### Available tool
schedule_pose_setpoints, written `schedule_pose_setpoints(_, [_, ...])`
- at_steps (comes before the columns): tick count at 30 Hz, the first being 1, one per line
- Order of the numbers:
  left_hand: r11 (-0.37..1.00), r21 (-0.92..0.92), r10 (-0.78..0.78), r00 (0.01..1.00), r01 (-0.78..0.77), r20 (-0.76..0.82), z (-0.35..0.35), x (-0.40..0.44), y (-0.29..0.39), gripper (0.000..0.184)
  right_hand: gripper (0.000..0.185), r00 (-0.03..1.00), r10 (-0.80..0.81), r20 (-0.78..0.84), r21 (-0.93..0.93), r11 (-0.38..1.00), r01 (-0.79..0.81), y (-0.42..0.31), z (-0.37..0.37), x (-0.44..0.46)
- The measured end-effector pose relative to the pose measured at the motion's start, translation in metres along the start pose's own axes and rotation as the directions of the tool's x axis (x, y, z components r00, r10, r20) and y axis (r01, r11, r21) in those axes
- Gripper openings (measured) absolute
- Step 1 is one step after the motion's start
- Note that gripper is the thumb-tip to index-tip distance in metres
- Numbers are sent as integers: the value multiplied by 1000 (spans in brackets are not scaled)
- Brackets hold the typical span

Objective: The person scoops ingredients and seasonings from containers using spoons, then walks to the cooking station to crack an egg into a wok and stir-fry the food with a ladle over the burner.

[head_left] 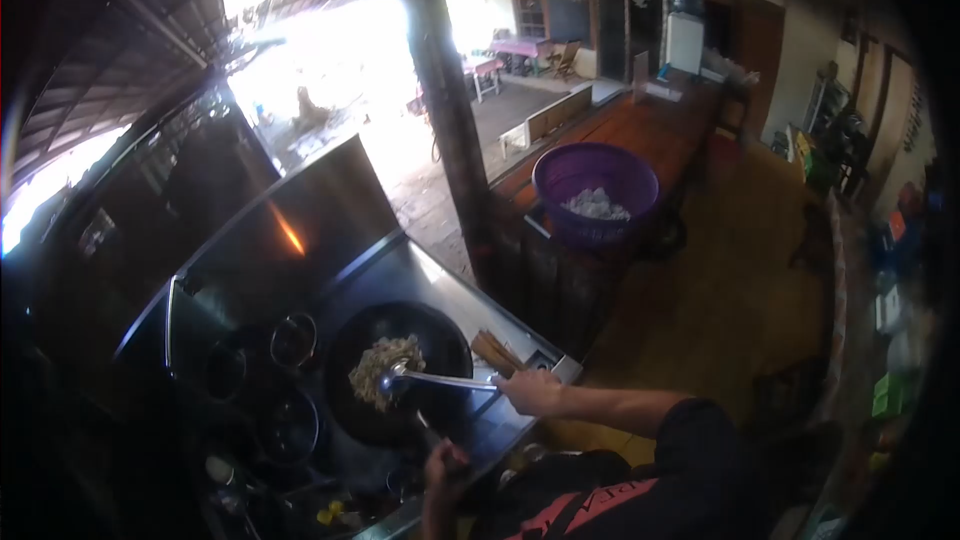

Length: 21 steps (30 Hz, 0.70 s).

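A dark wok (447,348) sits on the metal stove, with a heap of pale, light-brown chopped food (385,368) inside it. My right hand (532,392) is closed around the handle of a metal ladle (440,378), whose bowl rests in the food. Lower down, my left hand (445,462) grips what looks like the wok handle (428,428), which sticks out from the near rim. Beside my right hand lies a brown wooden-looking piece (492,348) on the stove edge.
A metal splash guard (290,210) stands behind the stove. Dark round pots or burners (288,425) are left of the wok. Across a wooden post (432,90), a purple basin (560,180) with white contents stands on a wooden counter (640,135).
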<state>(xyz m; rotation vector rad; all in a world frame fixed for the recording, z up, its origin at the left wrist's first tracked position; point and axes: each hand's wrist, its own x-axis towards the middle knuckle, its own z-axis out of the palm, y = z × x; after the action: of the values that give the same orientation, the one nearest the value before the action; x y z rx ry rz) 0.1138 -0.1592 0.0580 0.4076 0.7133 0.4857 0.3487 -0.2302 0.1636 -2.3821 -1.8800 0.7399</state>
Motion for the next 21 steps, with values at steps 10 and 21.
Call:
schedule_pose_setpoints(10, [999,-12,-46,999,46,21,-60,40,-5,12,52,966,-34,-255,100,993,61,-12,44,17])
schedule_pose_setpoints(21, [973,188,168,972,-136,-165,-106,81,-27,21,52,997,-53,-47,348,935,66,45,130,75])
